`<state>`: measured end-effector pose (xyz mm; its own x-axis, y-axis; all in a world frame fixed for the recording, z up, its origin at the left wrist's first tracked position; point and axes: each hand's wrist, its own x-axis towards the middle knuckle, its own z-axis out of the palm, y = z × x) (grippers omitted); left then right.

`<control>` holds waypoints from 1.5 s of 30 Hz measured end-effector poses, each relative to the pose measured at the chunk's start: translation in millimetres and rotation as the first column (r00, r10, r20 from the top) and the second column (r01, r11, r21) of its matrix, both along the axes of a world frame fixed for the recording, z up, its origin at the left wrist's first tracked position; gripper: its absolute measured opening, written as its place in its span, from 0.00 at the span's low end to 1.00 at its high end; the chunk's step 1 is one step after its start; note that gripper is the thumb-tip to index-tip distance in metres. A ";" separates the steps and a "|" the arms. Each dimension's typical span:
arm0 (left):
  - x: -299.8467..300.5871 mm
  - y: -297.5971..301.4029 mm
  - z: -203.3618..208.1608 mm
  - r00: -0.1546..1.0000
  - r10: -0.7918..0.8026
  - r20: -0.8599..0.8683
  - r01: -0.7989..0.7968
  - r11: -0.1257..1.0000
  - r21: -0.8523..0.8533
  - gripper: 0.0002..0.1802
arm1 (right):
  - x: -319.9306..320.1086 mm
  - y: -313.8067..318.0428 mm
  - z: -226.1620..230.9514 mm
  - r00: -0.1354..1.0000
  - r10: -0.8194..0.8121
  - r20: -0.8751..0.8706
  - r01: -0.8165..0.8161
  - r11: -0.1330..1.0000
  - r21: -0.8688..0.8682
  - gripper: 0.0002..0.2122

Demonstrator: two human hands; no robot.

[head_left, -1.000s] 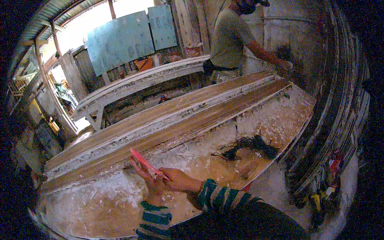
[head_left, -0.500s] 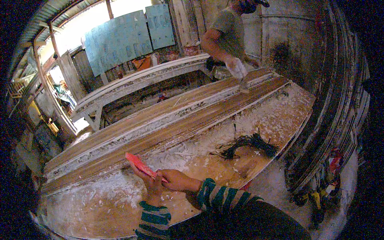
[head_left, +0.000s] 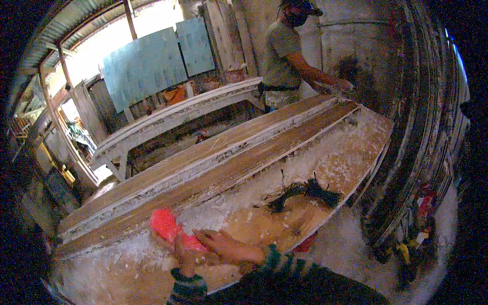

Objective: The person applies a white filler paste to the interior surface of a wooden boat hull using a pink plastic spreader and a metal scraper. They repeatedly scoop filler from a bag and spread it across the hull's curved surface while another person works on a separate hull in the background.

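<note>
A bright red, thin flat piece (head_left: pixel 163 223), perhaps a folded sheet or pad, is held between my two hands above the near part of a large tapered wooden panel (head_left: pixel 284 223). My left hand (head_left: pixel 182 255) grips it from below, with the thumb across its face. On its right end lies my right hand (head_left: pixel 223 246), fingers held together and touching the red piece. Their tips are blurred. Pale dust and flakes coat the panel, and two long brown wooden strips (head_left: pixel 213 183) run along it with a whitish band between them.
A dark bundle of bristly strands (head_left: pixel 300 193) lies on the panel. Beyond it, a co-worker (head_left: pixel 284 56) stands with an arm over the far end. A whitish bench (head_left: pixel 178 109) is behind. Long dark boards (head_left: pixel 406 127) lean at the right, above tools (head_left: pixel 406 249).
The red piece has turned and shows a broader face; my right hand has flattened along it. The co-worker stands more upright, with the arm moved farther right. The view has shifted slightly.
</note>
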<state>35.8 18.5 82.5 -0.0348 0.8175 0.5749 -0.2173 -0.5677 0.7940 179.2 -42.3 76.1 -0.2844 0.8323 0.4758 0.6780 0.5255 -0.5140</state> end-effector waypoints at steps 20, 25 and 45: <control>47.4 -65.4 -115.2 0.033 0.554 -0.832 0.429 0.744 0.512 0.29 | 619.7 -103.0 -53.6 0.191 -0.968 0.164 0.980 0.179 -0.084 0.16; 52.5 -84.2 -89.4 -0.250 0.573 -0.780 0.369 0.801 0.471 0.34 | 698.2 -66.8 -83.3 0.123 -0.950 0.287 0.989 0.095 -0.109 0.15; 78.7 -94.0 -53.9 -0.063 0.369 -0.927 0.321 0.887 0.332 0.33 | 773.2 -88.7 -94.8 -0.126 -0.941 0.314 0.975 -0.059 0.214 0.15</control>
